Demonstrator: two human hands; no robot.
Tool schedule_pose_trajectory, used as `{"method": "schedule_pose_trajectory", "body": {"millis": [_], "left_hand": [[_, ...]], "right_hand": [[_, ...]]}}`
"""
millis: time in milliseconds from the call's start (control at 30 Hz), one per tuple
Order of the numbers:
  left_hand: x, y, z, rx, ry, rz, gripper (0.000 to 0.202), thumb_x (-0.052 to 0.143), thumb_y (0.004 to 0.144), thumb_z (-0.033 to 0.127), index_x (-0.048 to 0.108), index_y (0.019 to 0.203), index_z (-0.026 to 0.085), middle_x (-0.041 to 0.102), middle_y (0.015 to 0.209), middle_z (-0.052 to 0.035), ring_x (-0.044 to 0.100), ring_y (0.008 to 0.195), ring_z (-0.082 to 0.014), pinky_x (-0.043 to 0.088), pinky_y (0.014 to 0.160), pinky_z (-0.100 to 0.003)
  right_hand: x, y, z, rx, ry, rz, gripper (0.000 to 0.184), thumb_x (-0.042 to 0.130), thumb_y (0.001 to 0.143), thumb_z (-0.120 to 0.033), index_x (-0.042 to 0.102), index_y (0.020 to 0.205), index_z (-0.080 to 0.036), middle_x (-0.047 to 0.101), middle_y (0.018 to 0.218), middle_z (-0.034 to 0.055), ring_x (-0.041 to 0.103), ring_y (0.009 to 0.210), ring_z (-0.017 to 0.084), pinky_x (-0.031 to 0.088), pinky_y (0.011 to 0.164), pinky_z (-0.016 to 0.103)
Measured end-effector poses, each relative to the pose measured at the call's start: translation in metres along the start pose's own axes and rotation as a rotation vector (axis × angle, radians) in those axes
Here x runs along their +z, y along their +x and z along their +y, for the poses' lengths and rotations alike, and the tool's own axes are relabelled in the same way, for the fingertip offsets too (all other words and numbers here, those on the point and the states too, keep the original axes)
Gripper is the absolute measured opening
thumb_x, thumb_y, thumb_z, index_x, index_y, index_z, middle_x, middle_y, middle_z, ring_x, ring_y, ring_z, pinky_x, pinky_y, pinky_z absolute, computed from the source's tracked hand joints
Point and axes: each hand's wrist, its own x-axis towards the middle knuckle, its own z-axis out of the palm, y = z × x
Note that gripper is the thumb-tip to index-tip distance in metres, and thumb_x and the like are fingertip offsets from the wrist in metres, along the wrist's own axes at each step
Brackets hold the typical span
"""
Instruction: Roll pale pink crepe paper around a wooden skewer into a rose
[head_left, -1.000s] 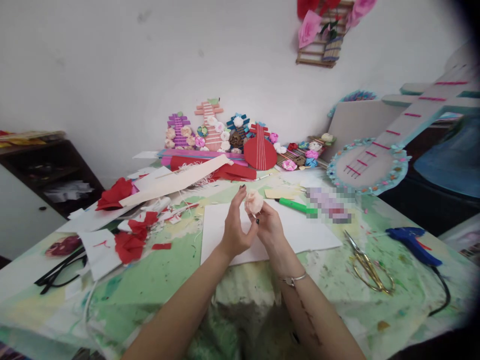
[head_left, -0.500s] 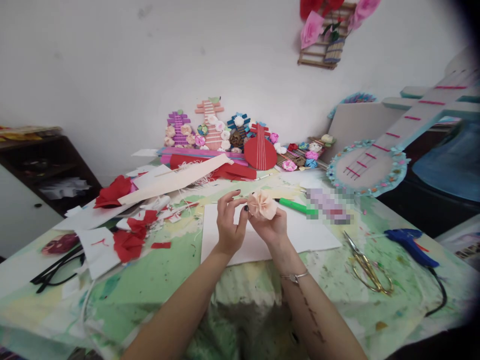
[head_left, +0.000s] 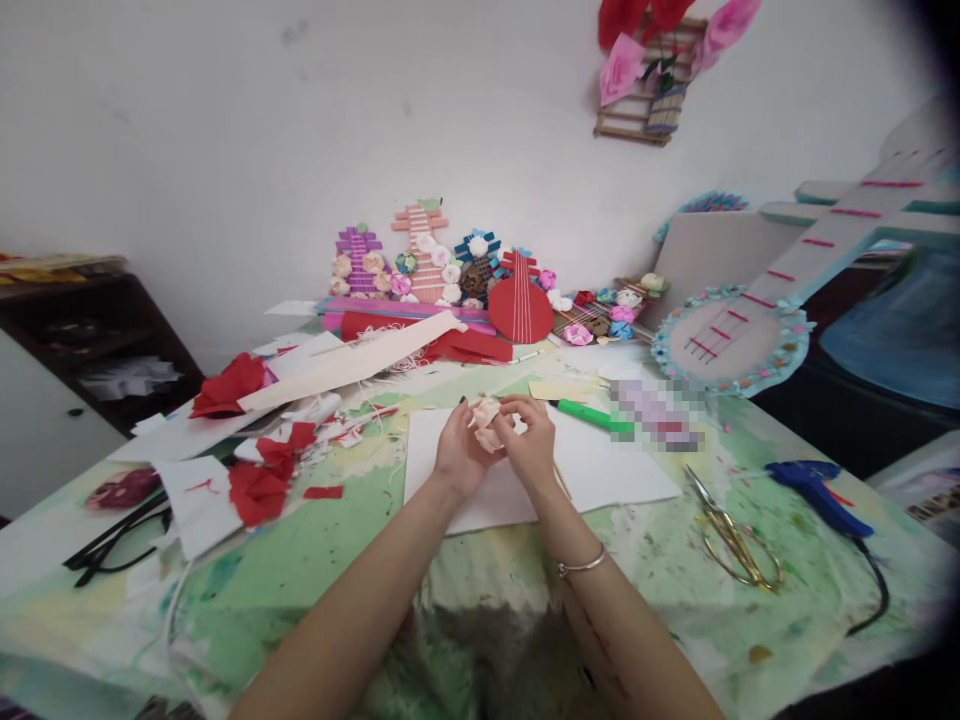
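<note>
A small pale peach paper flower sits between my two hands, above a white sheet of paper on the table. My left hand cups it from the left with curled fingers. My right hand closes over it from the right, fingertips pressed on the petals. A thin wooden stick slants down from under my right hand across the sheet; I cannot tell if it joins the flower.
Gold scissors and a blue glue gun lie right. A green marker lies behind the sheet. Red paper scraps and black glasses are left. Craft guitars with flowers line the wall; a large cardboard guitar lies back right.
Both hands have dropped lower toward the white sheet. The flower, held up open in the right hand before, is now pressed between both hands.
</note>
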Motion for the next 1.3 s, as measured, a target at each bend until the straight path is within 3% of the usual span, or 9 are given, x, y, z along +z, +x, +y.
{"method": "schedule_pose_trajectory", "body": {"millis": [67,133,233,333,433,533,733,1067,1300], "left_hand": [[-0.002,0.002,0.002,-0.063,-0.114,-0.030,0.031,0.043,0.086,0.038,0.060,0.092,0.013,0.064,0.078,-0.0072,0.064,0.071,-0.0187,0.052,0.069,-0.034],[-0.004,0.002,0.005,-0.068,-0.178,-0.024,0.030,0.043,0.086,0.036,0.060,0.093,0.012,0.065,0.078,-0.0078,0.064,0.072,-0.0189,0.053,0.072,-0.035],[-0.006,0.003,0.011,-0.020,-0.222,0.013,0.028,0.045,0.085,0.032,0.060,0.095,0.011,0.067,0.087,-0.0110,0.065,0.082,-0.0220,0.053,0.078,-0.040],[-0.007,0.003,0.018,0.054,-0.256,0.015,0.025,0.048,0.084,0.030,0.060,0.095,0.011,0.066,0.095,-0.0139,0.064,0.095,-0.0258,0.051,0.084,-0.043],[-0.008,0.005,0.023,0.147,-0.261,0.003,0.022,0.053,0.080,0.027,0.060,0.093,0.011,0.066,0.097,-0.0141,0.063,0.100,-0.0250,0.050,0.087,-0.038],[-0.011,0.008,0.025,0.220,-0.204,0.018,0.021,0.055,0.078,0.024,0.061,0.094,0.012,0.066,0.099,-0.0125,0.063,0.100,-0.0231,0.049,0.088,-0.035],[-0.012,0.011,0.025,0.210,-0.140,0.109,0.020,0.056,0.078,0.023,0.061,0.096,0.016,0.068,0.094,-0.0074,0.066,0.087,-0.0193,0.051,0.081,-0.035],[-0.011,0.010,0.023,0.287,-0.087,0.093,0.018,0.059,0.077,0.020,0.064,0.093,0.014,0.068,0.093,-0.0073,0.065,0.083,-0.0160,0.051,0.076,-0.027],[-0.013,0.008,0.020,0.365,0.073,-0.030,0.014,0.061,0.074,0.017,0.066,0.088,0.015,0.069,0.094,-0.0073,0.064,0.084,-0.0166,0.049,0.074,-0.026]], "right_hand": [[0.000,-0.002,-0.004,-0.139,-0.088,-0.056,0.005,0.062,0.069,-0.022,0.067,0.067,-0.021,0.067,0.088,0.0053,0.055,0.092,0.021,0.040,0.087,0.038],[-0.002,-0.002,-0.005,-0.177,-0.056,-0.095,0.010,0.059,0.073,-0.021,0.068,0.074,-0.022,0.067,0.092,0.0061,0.056,0.095,0.021,0.042,0.084,0.036],[-0.007,0.001,-0.001,-0.139,0.061,-0.070,0.012,0.056,0.075,-0.020,0.067,0.079,-0.020,0.066,0.096,0.0064,0.058,0.091,0.019,0.044,0.072,0.031],[-0.009,0.004,0.005,-0.073,0.126,-0.046,0.012,0.060,0.071,-0.019,0.065,0.082,-0.019,0.063,0.086,0.0033,0.056,0.069,0.013,0.044,0.063,0.027],[-0.007,0.002,0.005,0.007,0.175,-0.178,0.023,0.064,0.069,-0.020,0.062,0.091,-0.021,0.061,0.083,0.0007,0.053,0.060,0.010,0.044,0.060,0.025],[-0.001,-0.003,0.002,0.062,0.235,-0.342,0.042,0.071,0.064,-0.024,0.059,0.105,-0.024,0.060,0.097,0.0019,0.055,0.061,0.009,0.047,0.060,0.025],[0.006,-0.008,0.001,0.072,0.286,-0.484,0.072,0.080,0.052,-0.023,0.052,0.118,-0.026,0.056,0.115,0.0057,0.058,0.068,0.010,0.051,0.063,0.026],[0.005,-0.008,-0.005,0.093,0.347,-0.376,0.060,0.074,0.064,-0.025,0.054,0.120,-0.027,0.057,0.116,0.0058,0.061,0.072,0.011,0.054,0.070,0.027],[0.004,-0.008,-0.001,0.106,0.334,-0.319,0.049,0.072,0.067,-0.027,0.058,0.113,-0.023,0.061,0.111,0.0065,0.063,0.077,0.014,0.054,0.074,0.030]]}}
